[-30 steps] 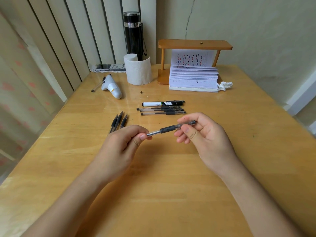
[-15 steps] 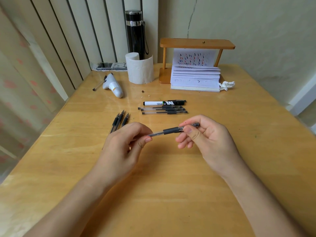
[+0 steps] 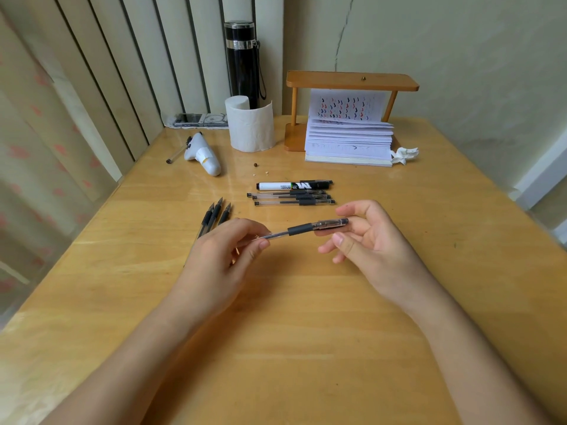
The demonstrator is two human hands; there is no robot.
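Pen (image 3: 306, 230) is held above the table (image 3: 306, 348), its long axis running left to right, capped end to the right. The clear barrel end is pinched by thumb and forefinger of the left hand (image 3: 221, 256). The capped end is laid against the loosely curled fingers of the right hand (image 3: 371, 240), with the thumb just below and apart from it. Whether a grip is kept there cannot be told.

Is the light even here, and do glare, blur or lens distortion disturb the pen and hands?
Head view: soft, even light, only faint shadows under the left hand and right hand. Head view: mild glare on the table beside the paper roll, none on the pen. Head view: pen and hands look sharp. Head view: wide-angle bending tilts the blinds toward the edge.
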